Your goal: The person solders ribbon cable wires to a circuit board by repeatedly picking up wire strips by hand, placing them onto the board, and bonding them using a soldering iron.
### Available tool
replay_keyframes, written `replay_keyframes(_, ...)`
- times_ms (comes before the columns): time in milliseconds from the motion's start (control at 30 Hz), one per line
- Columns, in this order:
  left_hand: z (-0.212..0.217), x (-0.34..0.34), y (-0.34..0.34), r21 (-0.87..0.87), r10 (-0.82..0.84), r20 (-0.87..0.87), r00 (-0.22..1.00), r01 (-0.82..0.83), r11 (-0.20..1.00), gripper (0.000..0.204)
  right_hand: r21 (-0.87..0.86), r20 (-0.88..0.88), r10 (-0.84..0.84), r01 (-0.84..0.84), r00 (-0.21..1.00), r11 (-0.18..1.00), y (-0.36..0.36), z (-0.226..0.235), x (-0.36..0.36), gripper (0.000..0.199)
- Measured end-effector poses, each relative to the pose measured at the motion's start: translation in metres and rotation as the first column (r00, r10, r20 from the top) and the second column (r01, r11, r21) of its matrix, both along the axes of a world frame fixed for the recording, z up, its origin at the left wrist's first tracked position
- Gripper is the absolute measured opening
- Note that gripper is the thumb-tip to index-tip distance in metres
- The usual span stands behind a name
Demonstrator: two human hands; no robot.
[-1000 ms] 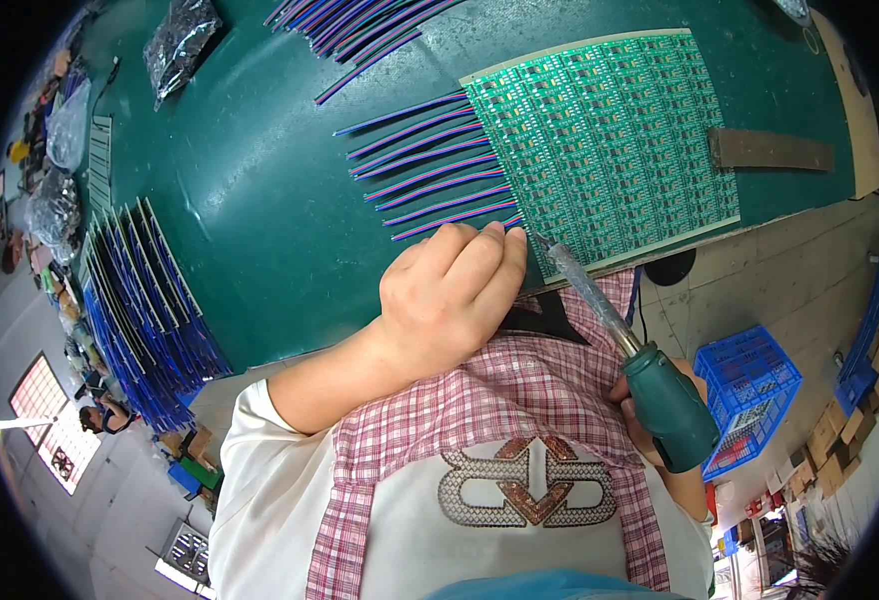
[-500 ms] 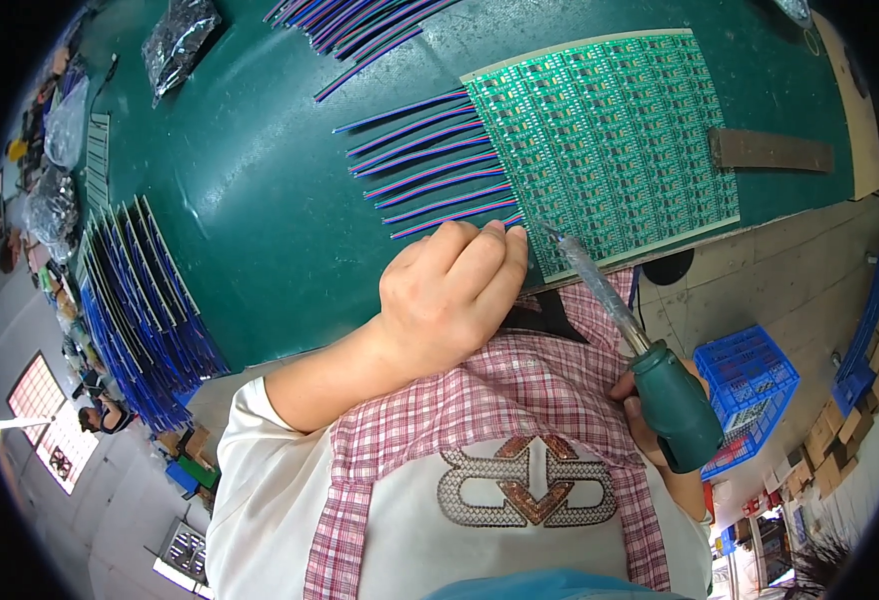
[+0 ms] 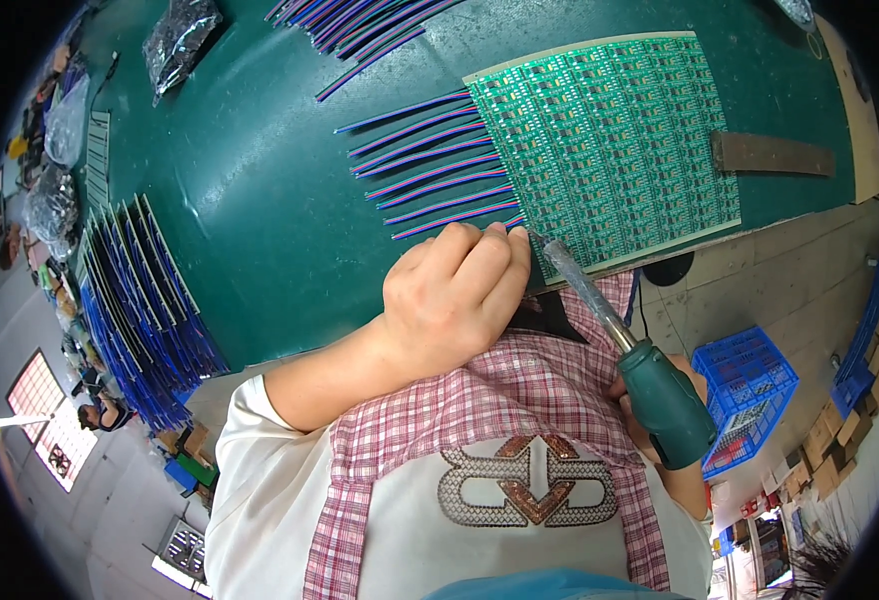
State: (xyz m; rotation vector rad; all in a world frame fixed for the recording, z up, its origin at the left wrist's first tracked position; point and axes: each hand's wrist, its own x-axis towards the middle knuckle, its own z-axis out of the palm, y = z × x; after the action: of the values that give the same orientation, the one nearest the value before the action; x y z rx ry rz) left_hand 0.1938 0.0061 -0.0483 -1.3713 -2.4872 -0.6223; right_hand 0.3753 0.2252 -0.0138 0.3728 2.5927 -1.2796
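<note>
The right hand point(image 3: 636, 420) grasps the soldering iron point(image 3: 616, 330) — likely light, rigid, safest by its green handle point(image 3: 668, 405) — while the left hand's point(image 3: 450, 290) grip cannot be told.

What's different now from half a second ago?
The soldering iron in the right hand moved slightly left and toward the person, its tip now nearer the left hand. Nothing was visibly picked up or let go. The green board, wires and brown strip stayed put.

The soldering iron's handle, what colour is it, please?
The handle is dark green; the head view shows it.
</note>
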Motion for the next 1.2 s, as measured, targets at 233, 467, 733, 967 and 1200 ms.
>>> replay_keyframes(233, -0.002, 0.001, 0.001, -0.007, 0.010, -0.026, 1.000, -0.010, 1.000, 0.035, 0.080, -0.090, 0.182, -0.175, 0.979, 0.981, 0.009, 0.004, -0.003, 0.033)
replay_keyframes(467, -0.003, 0.003, 0.000, -0.008, 0.036, -0.015, 0.999, -0.036, 0.999, 0.034, -0.252, -0.233, -0.254, 0.194, 0.939, 0.948, 0.046, -0.006, -0.015, 0.026)
replay_keyframes(733, -0.004, 0.006, 0.000, -0.043, 0.053, 0.019, 0.998, -0.052, 0.998, 0.033, -0.152, -0.728, -0.329, 0.326, 0.602, 0.933, 0.145, 0.014, -0.161, 0.016)
replay_keyframes(967, 0.001, 0.005, 0.001, -0.064, 0.086, 0.042, 0.995, -0.083, 0.994, 0.029, -0.209, -0.484, -0.461, 0.413, 0.744, 0.886, 0.193, 0.005, -0.197, 0.020)
replay_keyframes(1200, 0.011, -0.020, -0.013, 0.049, 0.179, 0.183, 0.967, -0.191, 0.980, 0.025, -0.486, -0.287, -0.524, 0.350, 0.802, 0.801, 0.051, 0.014, -0.096, 0.046)
